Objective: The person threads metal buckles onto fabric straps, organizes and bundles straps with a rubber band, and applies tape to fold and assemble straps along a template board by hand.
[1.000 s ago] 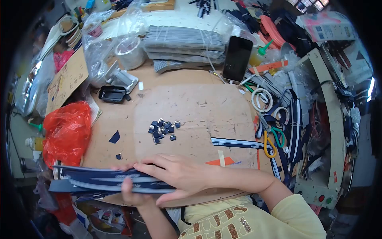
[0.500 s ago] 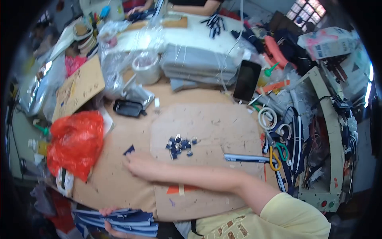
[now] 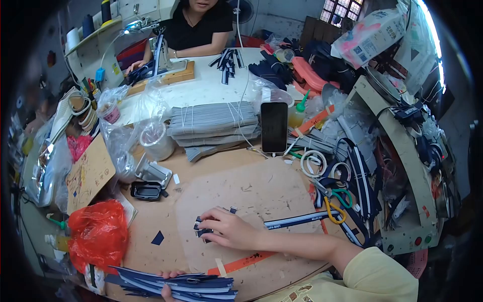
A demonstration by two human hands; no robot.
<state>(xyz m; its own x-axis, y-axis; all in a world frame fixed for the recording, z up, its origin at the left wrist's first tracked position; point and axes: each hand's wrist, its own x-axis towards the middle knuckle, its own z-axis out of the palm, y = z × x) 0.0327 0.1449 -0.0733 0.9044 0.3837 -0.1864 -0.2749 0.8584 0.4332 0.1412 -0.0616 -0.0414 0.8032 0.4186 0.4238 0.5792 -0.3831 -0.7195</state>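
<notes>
At the bottom edge, my left hand (image 3: 168, 288) is closed around a bundle of navy-and-white striped strips (image 3: 196, 288). Over the light panel of the table, my right hand (image 3: 229, 229) reaches onto a small pile of navy pieces with shiny metal parts (image 3: 199, 227). Its fingers are apart and bent down among them, covering most of the pile. Whether a piece touches the fingertips is hard to make out. A dark blue fabric scrap (image 3: 158, 237) lies to the left. Beyond my right wrist stretches a striped strap (image 3: 294, 220).
Scissors (image 3: 334, 205) with yellow and green handles lie on the right near tape rolls (image 3: 313, 163). A phone (image 3: 274, 128) stands before a tied grey stack (image 3: 214, 121). A red plastic bag (image 3: 98, 234) sits on the left. Across the table, a person (image 3: 201, 30) works at a machine.
My right hand has moved from beside the blue scrap, rightward onto the pile of small pieces. My left hand still holds the strips. The view has shifted, showing more of the far side.
</notes>
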